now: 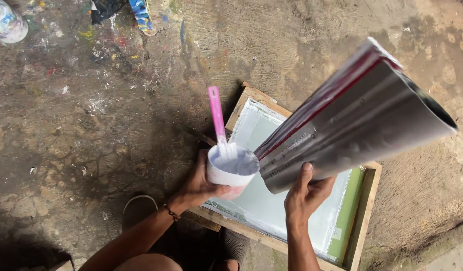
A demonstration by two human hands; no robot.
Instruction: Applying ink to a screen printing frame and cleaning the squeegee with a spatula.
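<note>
My left hand (199,186) grips a small white cup (231,171) filled with pale bluish-white liquid; a pink-handled spoon (218,118) stands in it. My right hand (305,193) holds up a long metal trough (356,118) with red edges, tilted so its near end meets the cup's rim. Both are held above a wooden-framed screen (362,216) with white mesh and a green strip, lying flat on the floor.
The floor is rough concrete (91,125) with paint spatters. A paint-stained container (7,22) sits at the top left, and a blue-stained strip (141,15) lies near the top. A sandal (137,211) shows below my left forearm.
</note>
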